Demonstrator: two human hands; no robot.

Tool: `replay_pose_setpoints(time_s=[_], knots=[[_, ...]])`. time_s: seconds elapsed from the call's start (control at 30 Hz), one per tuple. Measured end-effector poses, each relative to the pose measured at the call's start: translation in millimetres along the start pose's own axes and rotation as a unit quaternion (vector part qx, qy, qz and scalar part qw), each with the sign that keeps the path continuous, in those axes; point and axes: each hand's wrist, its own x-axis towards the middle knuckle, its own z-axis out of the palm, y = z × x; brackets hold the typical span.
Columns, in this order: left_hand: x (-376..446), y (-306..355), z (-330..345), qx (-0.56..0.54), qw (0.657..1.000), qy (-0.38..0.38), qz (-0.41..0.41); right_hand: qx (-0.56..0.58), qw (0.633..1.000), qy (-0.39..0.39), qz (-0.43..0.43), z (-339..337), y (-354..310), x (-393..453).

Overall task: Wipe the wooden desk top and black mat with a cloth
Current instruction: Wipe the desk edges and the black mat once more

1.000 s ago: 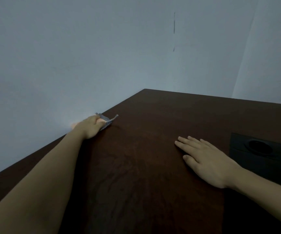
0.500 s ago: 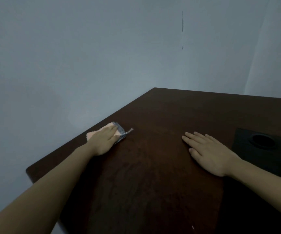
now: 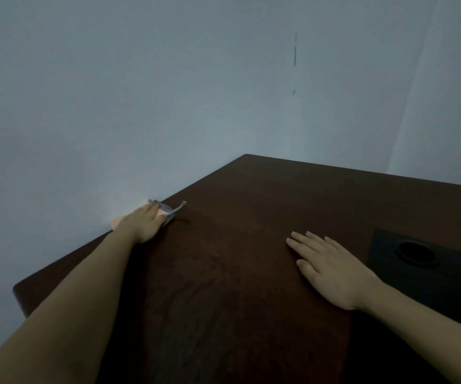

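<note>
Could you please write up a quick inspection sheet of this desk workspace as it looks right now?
Surface: dark wooden desk top, set in a corner.
Job's things: cloth, pink with a grey patterned side, at the desk's left edge by the wall; black mat at the right, with a round dark recess.
Clutter: nothing seen.
Hands: left hand presses flat on the cloth; right hand rests flat on the desk, beside the mat.
Cables: nothing seen.
Surroundings: plain pale wall with a thin dark vertical mark.

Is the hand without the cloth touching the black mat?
Apart. The head view shows bare wood between the right hand and the black mat.
</note>
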Motion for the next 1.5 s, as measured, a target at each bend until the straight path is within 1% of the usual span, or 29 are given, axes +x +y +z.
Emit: replay_pose_setpoints(time_s=[0.07, 0.1, 0.23, 0.33, 0.4, 0.47, 0.53, 0.57, 0.63, 0.7, 0.77, 0.83, 0.9, 1.0, 1.1, 1.17, 1.2, 1.27, 1.33, 1.43, 1.5], knots=[[-13.4, 5.9, 1.8, 0.016, 1.0, -0.004, 0.007, 0.001, 1.0, -0.001, 0.003, 0.1, -1.4, -0.5], [-23.8, 12.7, 1.9, 0.023, 0.999, -0.006, 0.023, 0.0, 1.0, 0.0, 0.003, 0.3, -1.9, -0.3], [-89.2, 51.2, 6.3, 0.028, 0.99, -0.019, 0.139, -0.006, 1.0, 0.005, 0.002, 1.1, -3.8, -1.6], [-135.7, 82.6, 9.4, 0.021, 0.974, -0.023, 0.226, -0.007, 1.0, 0.01, 0.005, 1.1, -4.4, -1.8], [-156.4, 95.7, 15.2, 0.032, 0.963, -0.024, 0.266, -0.01, 1.0, 0.013, 0.002, 1.9, -3.8, -1.8], [-157.3, 96.9, 13.9, 0.027, 0.959, -0.028, 0.28, -0.009, 1.0, 0.012, 0.001, 2.7, -3.0, -1.7], [-136.2, 84.0, 10.7, 0.024, 0.965, -0.024, 0.26, -0.01, 1.0, 0.013, 0.002, 3.5, -1.1, -0.4], [-119.4, 72.0, 8.3, 0.021, 0.973, -0.019, 0.23, -0.008, 1.0, 0.012, 0.001, 3.2, -0.2, 0.3], [-86.4, 38.6, 4.9, 0.01, 0.991, -0.006, 0.136, -0.004, 1.0, 0.012, 0.0, 3.3, 0.9, 0.6], [-58.8, 5.6, 6.9, 0.025, 0.998, 0.0, 0.058, 0.001, 1.0, 0.018, 0.0, 3.4, 2.2, 2.2], [-47.7, -11.6, 11.8, 0.043, 0.999, -0.003, 0.028, 0.003, 1.0, 0.015, 0.0, 2.1, 2.2, 3.1], [-56.5, -10.5, 14.3, 0.056, 0.998, -0.002, 0.027, 0.005, 1.0, 0.011, -0.001, 3.1, 1.6, 3.7], [-81.0, 3.5, 12.8, 0.044, 0.998, -0.006, 0.05, 0.006, 1.0, 0.015, -0.002, 4.8, 1.4, 4.0], [-141.5, 43.0, 6.6, 0.025, 0.992, -0.016, 0.121, 0.007, 1.0, 0.015, -0.002, 4.2, -0.1, 3.3], [-189.7, 96.7, 11.2, 0.034, 0.98, -0.019, 0.197, 0.008, 1.0, 0.01, -0.001, 1.5, -2.7, 1.2], [-205.9, 128.1, 17.0, 0.034, 0.972, -0.026, 0.23, 0.019, 1.0, 0.025, 0.001, -0.2, -5.1, -4.0], [-205.6, 137.6, 20.1, 0.036, 0.97, -0.029, 0.238, 0.018, 0.999, 0.045, 0.006, -1.1, -5.1, -6.7], [-190.2, 144.1, 19.2, 0.027, 0.97, -0.042, 0.239, 0.0, 0.996, 0.082, 0.023, -7.1, -3.1, -14.1], [-164.4, 141.5, 17.0, 0.017, 0.975, -0.047, 0.217, -0.013, 0.995, 0.092, 0.037, -15.5, 3.4, -25.4], [-126.8, 145.1, 15.4, 0.012, 0.989, -0.037, 0.145, -0.011, 0.996, 0.069, 0.053, -21.4, 21.8, -49.7], [-117.0, 160.6, 14.2, 0.019, 0.992, -0.04, 0.117, -0.012, 0.996, 0.051, 0.065, -20.2, 36.0, -66.4]])
